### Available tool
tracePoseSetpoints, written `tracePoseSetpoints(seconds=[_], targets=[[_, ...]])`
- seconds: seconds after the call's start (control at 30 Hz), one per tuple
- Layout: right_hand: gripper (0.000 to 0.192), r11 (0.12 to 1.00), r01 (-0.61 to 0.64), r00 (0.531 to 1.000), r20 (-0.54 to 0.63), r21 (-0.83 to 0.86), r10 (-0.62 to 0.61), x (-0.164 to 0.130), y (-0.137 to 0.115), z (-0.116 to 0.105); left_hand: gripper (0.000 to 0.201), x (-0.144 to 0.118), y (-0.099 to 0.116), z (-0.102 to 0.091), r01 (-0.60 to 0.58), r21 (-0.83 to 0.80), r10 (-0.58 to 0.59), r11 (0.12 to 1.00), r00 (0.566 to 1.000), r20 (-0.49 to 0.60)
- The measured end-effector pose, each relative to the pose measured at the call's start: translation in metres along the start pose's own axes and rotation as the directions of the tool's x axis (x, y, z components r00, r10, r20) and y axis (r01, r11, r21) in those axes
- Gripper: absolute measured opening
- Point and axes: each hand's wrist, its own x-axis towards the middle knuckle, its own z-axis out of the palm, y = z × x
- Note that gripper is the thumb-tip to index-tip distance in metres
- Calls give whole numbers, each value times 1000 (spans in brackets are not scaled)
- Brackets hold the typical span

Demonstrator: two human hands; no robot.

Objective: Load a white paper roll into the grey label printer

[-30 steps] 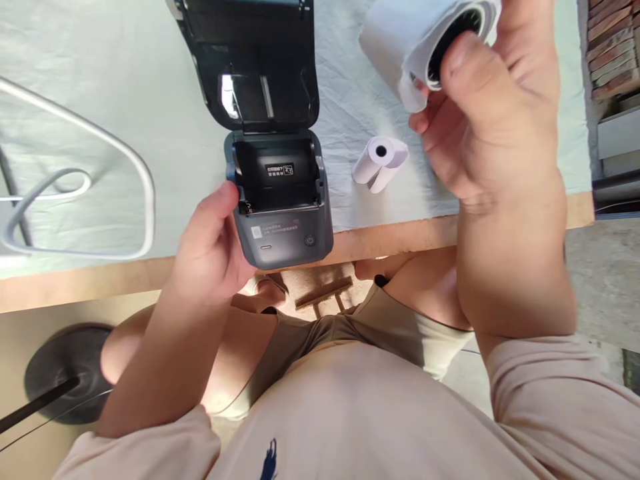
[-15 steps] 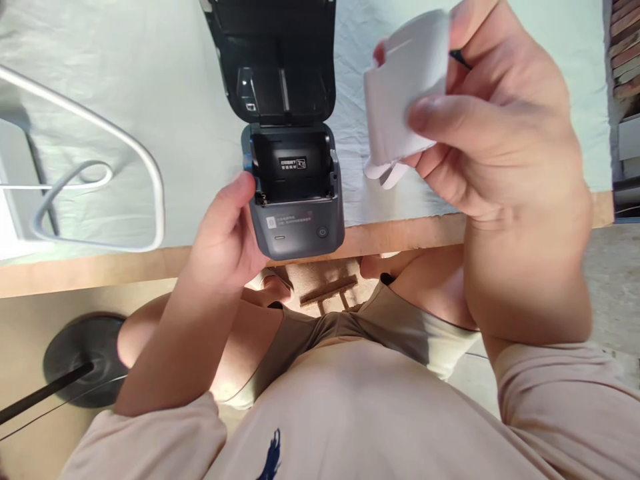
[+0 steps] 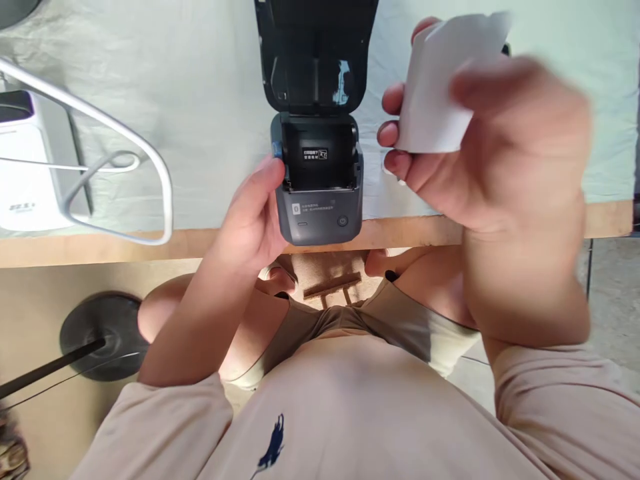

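Observation:
A dark grey label printer stands at the table's front edge, its black lid tipped fully back. Inside, the paper bay shows a small printed label and no roll. My left hand grips the printer's left side, thumb near the bay's rim. To the right of the printer, my right hand holds up a white paper roll, fingers behind it and the thumb, smeared by motion, across its front. A loose paper end sticks up at the roll's upper right.
A white box-shaped device stands at the left, with a thick white cable looping in front of it. A pale cloth covers the table above its wooden edge. A round black stand base is on the floor.
The roll has been turned in my right hand and its thumb has shifted over the front. Printer and left hand appear further right as the view moved.

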Motion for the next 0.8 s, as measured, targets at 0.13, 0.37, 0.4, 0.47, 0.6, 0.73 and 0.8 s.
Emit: tracePoseSetpoints(seconds=[0.13, 0.37, 0.4, 0.47, 0.6, 0.73, 0.8], targets=[[42, 988, 126, 992, 28, -88, -124, -6, 8, 5, 35, 0, 0, 0, 26, -20, -25, 999, 998, 55], [38, 995, 90, 995, -49, 35, -88, -7, 1, 10, 32, 1, -3, -3, 31, -82, -30, 996, 999, 19], [34, 996, 13, 999, -48, 94, -8, -6, 0, 11, 32, 1, -3, -2, 35, -77, -34, 996, 999, 10], [25, 980, -88, 996, -8, 179, 91, -7, -1, 13, 31, 0, -3, 0, 22, -77, -24, 997, 1000, -17], [44, 981, 182, 982, 65, -68, -177, -14, 5, 19, 26, 0, -5, 0, -10, -101, 7, 995, 1000, -29], [39, 721, 476, 879, 252, -504, -404, -15, 11, 21, 27, 0, -6, 1, 4, -85, -6, 996, 1000, -22], [33, 603, 557, 825, 296, -571, -482, -10, 14, 20, 27, -2, -5, 4, -5, -59, 3, 998, 999, -34]])
